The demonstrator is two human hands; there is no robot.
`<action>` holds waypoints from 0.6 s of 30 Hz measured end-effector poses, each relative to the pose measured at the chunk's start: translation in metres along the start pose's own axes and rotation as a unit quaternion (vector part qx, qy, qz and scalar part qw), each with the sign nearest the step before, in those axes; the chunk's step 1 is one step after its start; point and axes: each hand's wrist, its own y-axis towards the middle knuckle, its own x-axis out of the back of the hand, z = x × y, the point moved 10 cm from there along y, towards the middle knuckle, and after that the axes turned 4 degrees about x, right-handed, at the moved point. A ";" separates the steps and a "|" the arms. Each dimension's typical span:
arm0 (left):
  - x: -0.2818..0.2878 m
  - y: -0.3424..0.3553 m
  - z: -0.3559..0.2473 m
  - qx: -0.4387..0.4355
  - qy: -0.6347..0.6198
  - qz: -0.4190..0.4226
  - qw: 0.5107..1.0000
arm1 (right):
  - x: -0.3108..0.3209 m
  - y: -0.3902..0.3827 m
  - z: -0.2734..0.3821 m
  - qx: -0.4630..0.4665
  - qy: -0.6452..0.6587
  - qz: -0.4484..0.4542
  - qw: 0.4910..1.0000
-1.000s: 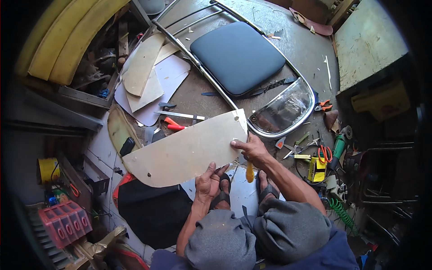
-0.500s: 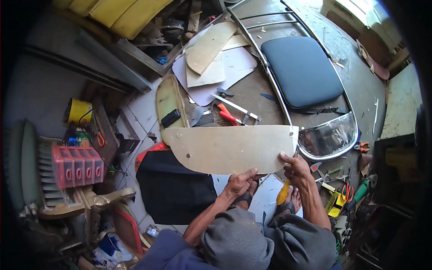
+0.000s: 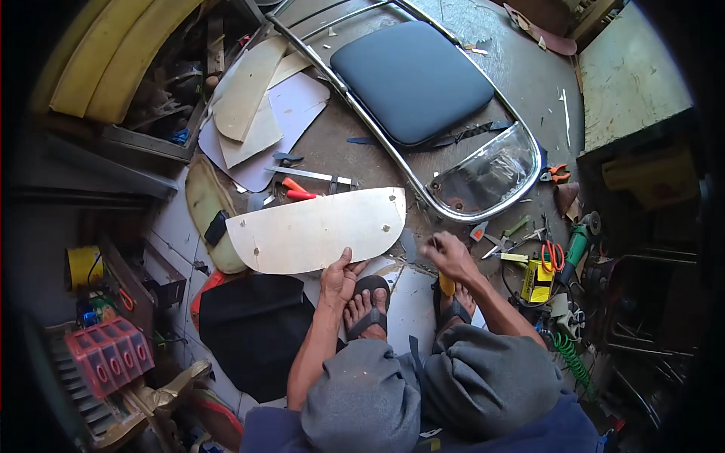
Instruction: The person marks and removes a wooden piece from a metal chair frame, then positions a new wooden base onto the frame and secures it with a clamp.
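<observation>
My left hand [image 3: 338, 281] grips the lower edge of a pale, flat board [image 3: 313, 226] with one rounded long outline and small dark spots near its corners. My right hand [image 3: 451, 258] is off the board, just to its lower right, with fingers curled on a yellow-handled tool [image 3: 446, 285] whose handle hangs below it. Beneath the board's left part are a worn cream pad [image 3: 208, 181] and a black sheet [image 3: 253, 332]. Red-handled pliers [image 3: 296, 191] and a metal bar clamp lie just beyond the board.
A chrome chair frame [image 3: 532, 177] with a black cushion [image 3: 411, 83] lies ahead; board offcuts [image 3: 245, 90] lie left of it. Orange scissors [image 3: 553, 257], a green grinder [image 3: 581, 241] and scattered tools are at right. A red organizer [image 3: 109, 351] and yellow foam pieces [image 3: 128, 57] are at left.
The board has shifted leftward relative to my body and shows more corner spots. My right hand has let go of its right end and now sits apart from it.
</observation>
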 end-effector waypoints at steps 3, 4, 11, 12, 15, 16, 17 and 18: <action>0.003 0.004 0.007 0.014 -0.025 0.014 0.999 | -0.019 -0.033 -0.023 0.018 -0.082 0.058 0.995; 0.008 0.001 0.010 0.014 -0.029 -0.004 0.999 | -0.024 -0.039 -0.028 -0.009 -0.122 0.090 0.988; 0.037 0.010 0.020 0.039 -0.030 -0.124 0.991 | 0.030 0.021 0.080 0.130 0.221 -0.080 0.963; 0.033 0.011 0.021 0.038 -0.029 -0.115 0.992 | 0.031 0.026 0.083 0.125 0.179 -0.094 0.971; 0.032 0.016 0.017 0.034 -0.033 -0.098 0.994 | 0.032 0.032 0.107 0.167 0.102 -0.141 0.970; 0.044 0.022 0.017 0.036 -0.041 -0.102 0.993 | 0.034 0.025 0.135 0.230 0.115 -0.173 0.951; 0.040 0.017 0.022 0.051 -0.044 -0.104 0.992 | 0.038 0.009 0.149 0.279 0.124 -0.211 0.929; 0.039 0.013 0.025 0.047 -0.035 -0.130 0.990 | 0.027 0.004 0.143 0.327 0.138 -0.233 0.905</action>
